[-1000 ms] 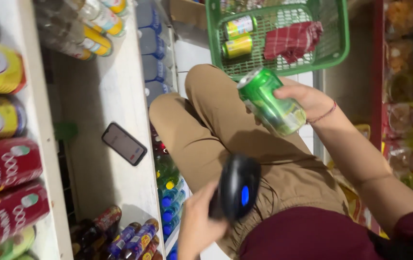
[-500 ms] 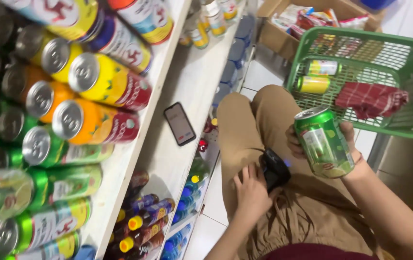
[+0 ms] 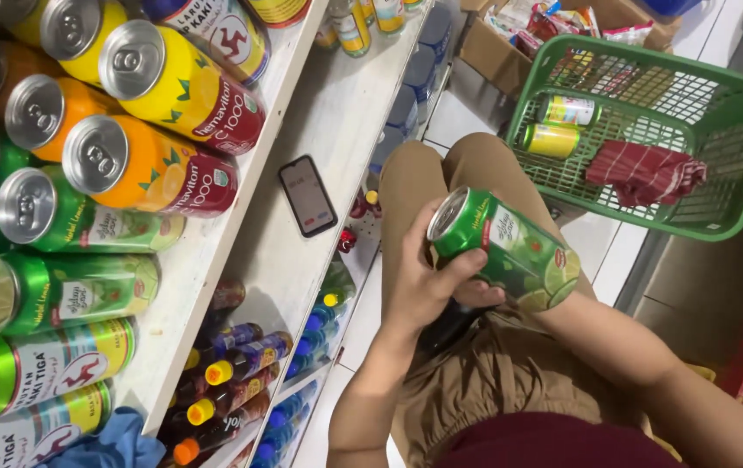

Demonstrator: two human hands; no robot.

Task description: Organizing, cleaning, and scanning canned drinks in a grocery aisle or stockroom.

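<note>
A green drink can (image 3: 510,251) lies tilted over my lap, its silver top turned toward the shelf. My left hand (image 3: 423,282) wraps around its upper end. My right hand (image 3: 569,316) is at the can's bottom end and is mostly hidden behind it. A dark hand-held scanner (image 3: 445,329) shows just below my left hand, against my tan trousers; I cannot tell whether any fingers still hold it.
Shelves on the left hold several cans (image 3: 155,165) lying on their sides. A phone (image 3: 306,195) rests on the white shelf board. Small bottles (image 3: 233,373) fill the lower shelf. A green basket (image 3: 735,104) on the floor holds two cans and a red cloth (image 3: 644,173).
My left hand has come up off the scanner and closed on the can's top end. The can has moved left toward the middle of my lap, and the view has tilted.
</note>
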